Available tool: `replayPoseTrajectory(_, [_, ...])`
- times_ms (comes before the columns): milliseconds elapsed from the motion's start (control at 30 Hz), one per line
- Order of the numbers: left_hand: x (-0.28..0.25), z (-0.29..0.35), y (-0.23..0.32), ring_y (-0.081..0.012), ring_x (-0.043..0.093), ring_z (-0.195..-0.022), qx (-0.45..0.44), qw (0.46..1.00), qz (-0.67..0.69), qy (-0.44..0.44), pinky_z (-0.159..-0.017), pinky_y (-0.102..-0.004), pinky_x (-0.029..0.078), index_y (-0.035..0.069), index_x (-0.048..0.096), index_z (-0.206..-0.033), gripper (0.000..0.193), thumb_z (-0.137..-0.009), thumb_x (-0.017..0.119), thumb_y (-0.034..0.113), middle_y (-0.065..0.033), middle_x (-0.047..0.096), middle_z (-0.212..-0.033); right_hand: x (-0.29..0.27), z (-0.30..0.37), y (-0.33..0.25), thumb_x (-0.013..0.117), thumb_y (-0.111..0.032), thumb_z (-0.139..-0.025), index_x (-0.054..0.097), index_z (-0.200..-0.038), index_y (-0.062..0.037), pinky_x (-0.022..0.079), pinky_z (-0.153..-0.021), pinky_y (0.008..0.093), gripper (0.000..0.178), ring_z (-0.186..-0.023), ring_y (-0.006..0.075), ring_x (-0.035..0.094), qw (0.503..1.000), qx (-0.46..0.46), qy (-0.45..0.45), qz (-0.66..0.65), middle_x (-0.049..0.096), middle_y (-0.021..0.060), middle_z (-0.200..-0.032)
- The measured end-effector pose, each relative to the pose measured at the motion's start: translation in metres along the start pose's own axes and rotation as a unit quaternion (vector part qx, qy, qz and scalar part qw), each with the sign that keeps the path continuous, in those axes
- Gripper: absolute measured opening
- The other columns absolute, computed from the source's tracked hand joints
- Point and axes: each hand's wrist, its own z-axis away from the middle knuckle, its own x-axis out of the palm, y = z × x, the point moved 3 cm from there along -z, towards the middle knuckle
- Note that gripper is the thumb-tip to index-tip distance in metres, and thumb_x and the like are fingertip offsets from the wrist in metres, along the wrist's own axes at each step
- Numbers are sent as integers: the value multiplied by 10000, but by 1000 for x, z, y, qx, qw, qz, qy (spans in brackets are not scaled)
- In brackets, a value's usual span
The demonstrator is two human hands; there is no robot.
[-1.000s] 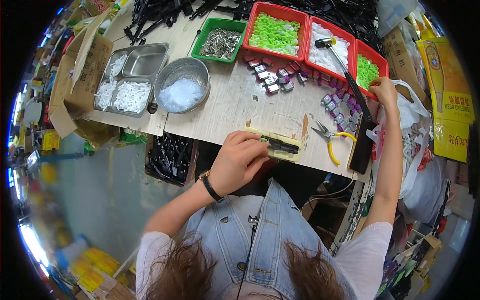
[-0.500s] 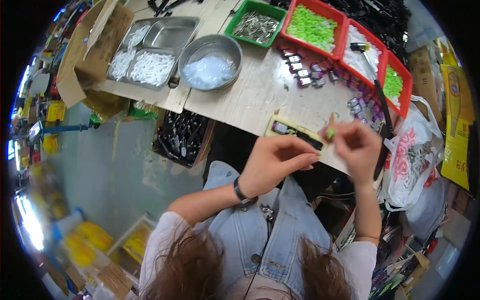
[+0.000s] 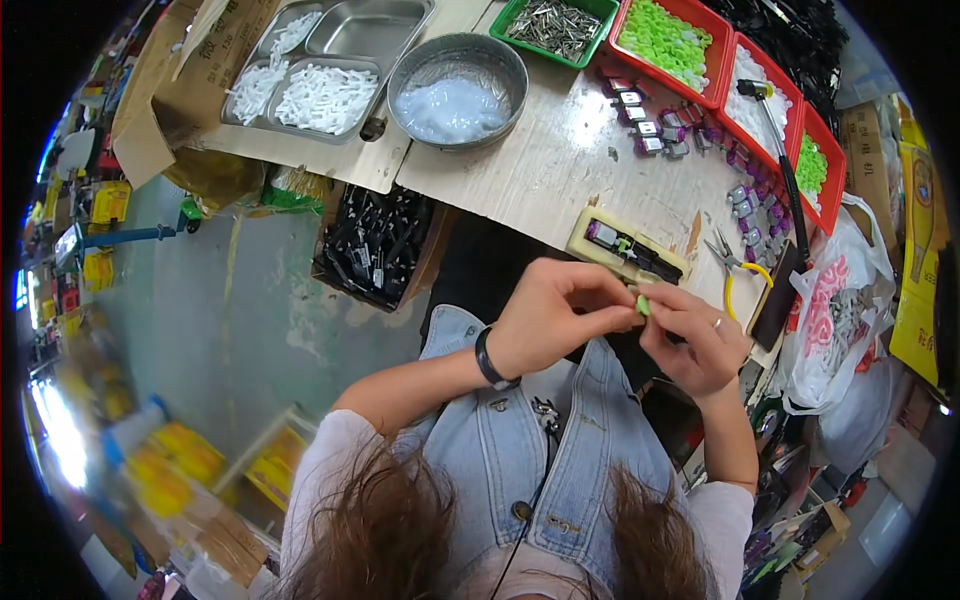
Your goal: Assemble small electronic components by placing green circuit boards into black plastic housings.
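My left hand [image 3: 560, 312] is closed, thumb and forefinger pinched together just beyond the table's front edge; whatever lies in that pinch is too small to make out. Touching its fingertips, my right hand [image 3: 702, 338] grips a small bright green plastic piece [image 3: 642, 304]. Just past both hands, a cream-coloured block [image 3: 584, 238] lies on the table, carrying a long black part [image 3: 655, 262] with a purple-and-silver piece [image 3: 603, 233] at its left end. Yellow-handled pliers [image 3: 733, 265] rest open to the right of the block.
A metal bowl [image 3: 398, 75] and a divided steel tray [image 3: 377, 62] stand at the back left. A green bin [image 3: 590, 57] of metal pins and red bins [image 3: 722, 82] of green and white pieces line the far side. Purple-and-silver pieces [image 3: 650, 146] lie before them. A white bag [image 3: 830, 330] hangs right.
My right hand has come left and down with the green piece, meeting my left fingertips. The pliers are now uncovered. The whole table view has shifted right and up.
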Motion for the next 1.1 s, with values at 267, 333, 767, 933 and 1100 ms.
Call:
replayPoseTrajectory(267, [-1,5,4,-266,698,-862,385,863,-327,-21,-738,-336,570,3,709,-1003,268,-741,712,-54,-139,691,-1007,4,27,6,729,63,-776,695,-905,47,554,-714,228,135,-771,123,688,837,406,-53,-362,708,88,-866])
replayPoseTrajectory(333, [-1,3,6,-269,699,-877,349,892,-286,-31,-749,-338,572,-3,707,-1003,266,-741,724,-46,-144,693,-1015,3,28,8,709,69,-783,691,-902,50,553,-700,226,121,-772,119,684,852,392,-40,-345,703,87,-859])
replayPoseTrajectory(767, [-5,-28,-20,-307,530,-1217,363,719,-592,20,-1002,-430,447,25,626,-1196,434,-799,716,174,-106,597,-1256,17,15,61,737,39,-691,671,-843,-35,493,-626,304,181,-702,208,606,983,183,18,16,631,69,-793])
replayPoseTrajectory(933, [-9,-30,-26,-312,504,-1254,366,674,-642,-22,-1022,-436,437,14,585,-1242,462,-814,675,161,-118,554,-1315,18,15,67,732,38,-691,674,-845,-44,492,-632,314,184,-718,214,604,981,192,6,8,633,65,-803])
replayPoseTrajectory(1100, [-4,-29,-23,-311,464,-1297,347,597,-721,-54,-1080,-435,385,6,517,-1306,487,-846,549,162,-129,503,-1369,14,1,61,743,24,-709,682,-873,-39,497,-619,305,186,-702,215,613,989,107,-44,89,633,75,-808])
